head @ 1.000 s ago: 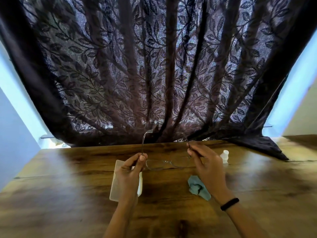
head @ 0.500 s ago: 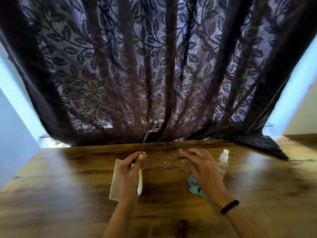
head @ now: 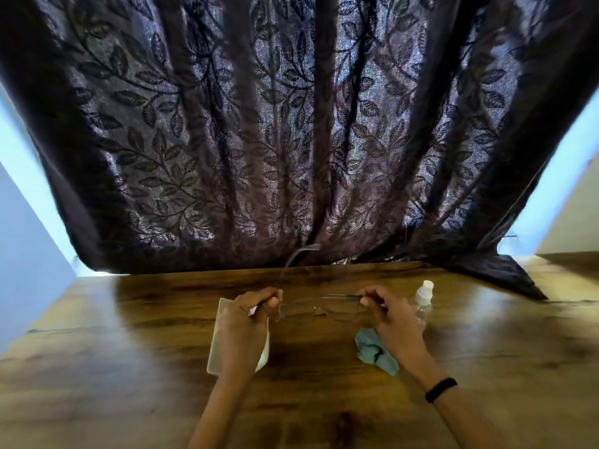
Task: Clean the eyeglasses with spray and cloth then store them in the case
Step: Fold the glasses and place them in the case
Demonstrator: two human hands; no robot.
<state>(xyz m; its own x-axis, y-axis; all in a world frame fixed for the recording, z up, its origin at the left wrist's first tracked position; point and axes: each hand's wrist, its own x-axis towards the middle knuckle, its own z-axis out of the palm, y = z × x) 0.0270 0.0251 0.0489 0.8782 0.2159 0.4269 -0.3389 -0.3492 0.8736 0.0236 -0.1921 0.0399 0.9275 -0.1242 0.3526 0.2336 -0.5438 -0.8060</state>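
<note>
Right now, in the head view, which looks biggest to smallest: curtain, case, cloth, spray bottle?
1. Curtain, by far.
2. Case, partly behind the left hand.
3. Cloth and spray bottle look alike; each is partly hidden, so no ranking.

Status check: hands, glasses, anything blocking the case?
Left hand and right hand both pinching eyeglasses at the frame ends, above table. Far temple raised. Case partly under left hand. Cloth, spray bottle alongside.

I sit in a home room: leaf-patterned curtain [head: 291,131] fills the upper frame, wooden tabletop [head: 136,367] below.
</note>
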